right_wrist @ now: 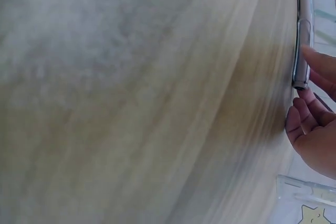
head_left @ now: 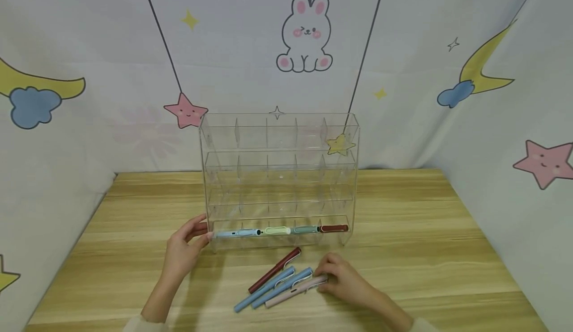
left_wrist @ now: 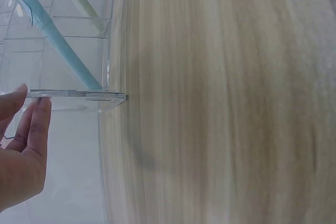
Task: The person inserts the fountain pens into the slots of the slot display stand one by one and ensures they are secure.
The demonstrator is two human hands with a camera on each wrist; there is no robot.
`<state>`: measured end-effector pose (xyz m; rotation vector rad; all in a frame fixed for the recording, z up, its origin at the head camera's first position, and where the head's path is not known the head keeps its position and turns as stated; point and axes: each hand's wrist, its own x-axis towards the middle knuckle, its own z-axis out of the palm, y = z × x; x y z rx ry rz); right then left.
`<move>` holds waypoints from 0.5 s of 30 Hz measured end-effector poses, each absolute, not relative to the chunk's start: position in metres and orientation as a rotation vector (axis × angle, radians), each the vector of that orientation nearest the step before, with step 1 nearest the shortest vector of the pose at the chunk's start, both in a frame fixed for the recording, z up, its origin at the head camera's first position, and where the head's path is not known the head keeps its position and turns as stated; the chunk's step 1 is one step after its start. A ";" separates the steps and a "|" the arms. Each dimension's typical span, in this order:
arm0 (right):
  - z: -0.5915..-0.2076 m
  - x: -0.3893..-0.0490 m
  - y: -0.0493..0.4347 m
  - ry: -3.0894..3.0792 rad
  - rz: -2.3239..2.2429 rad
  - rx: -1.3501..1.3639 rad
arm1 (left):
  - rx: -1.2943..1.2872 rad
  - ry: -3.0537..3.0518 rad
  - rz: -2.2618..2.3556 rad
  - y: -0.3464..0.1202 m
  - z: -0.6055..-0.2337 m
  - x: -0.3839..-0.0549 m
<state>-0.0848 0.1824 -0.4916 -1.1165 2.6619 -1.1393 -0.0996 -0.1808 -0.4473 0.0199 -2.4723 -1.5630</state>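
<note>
A clear acrylic rack [head_left: 281, 175] with several tiers stands upright on the wooden table. My left hand [head_left: 184, 247] pinches its left side panel low down, thumb on one face and fingers on the other, as the left wrist view shows. In the bottom tier lie a light blue pen [head_left: 239, 233], a pale green pen [head_left: 275, 231], a dark green pen [head_left: 305, 229] and a dark red pen [head_left: 334, 228]. My right hand [head_left: 343, 278] pinches the cap end of a pale pink pen [head_left: 293, 292], which lies in front of the rack.
Beside the pink pen lie two blue pens [head_left: 265, 289] and another dark red pen [head_left: 274, 271], slanted alike. A white printed cloth [head_left: 241, 63] hangs behind and at both sides of the wooden table [head_left: 412, 232]. The rack's upper tiers hold no pens.
</note>
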 end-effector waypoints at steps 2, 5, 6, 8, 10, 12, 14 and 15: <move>-0.493 -0.084 0.182 2.660 -1.113 -1.104 | 0.017 -2.472 -1.563 -0.181 -0.447 -0.100; -0.494 -0.084 0.182 2.649 -1.083 -1.060 | 0.020 -2.471 -1.569 -0.181 -0.447 -0.100; -0.494 -0.084 0.182 2.642 -1.080 -1.045 | 0.021 -2.472 -1.569 -0.181 -0.447 -0.100; -0.494 -0.083 0.182 2.633 -1.073 -1.030 | 0.028 -2.474 -1.568 -0.181 -0.447 -0.100; -0.493 -0.083 0.182 2.620 -1.072 -1.027 | 0.034 -2.476 -1.566 -0.181 -0.448 -0.101; -0.493 -0.083 0.182 2.617 -1.075 -1.046 | 0.040 -2.476 -1.566 -0.181 -0.448 -0.101; -0.493 -0.083 0.183 2.608 -1.094 -1.079 | 0.044 -2.479 -1.566 -0.181 -0.448 -0.101; -0.493 -0.083 0.183 2.600 -1.111 -1.095 | 0.045 -2.480 -1.566 -0.181 -0.448 -0.101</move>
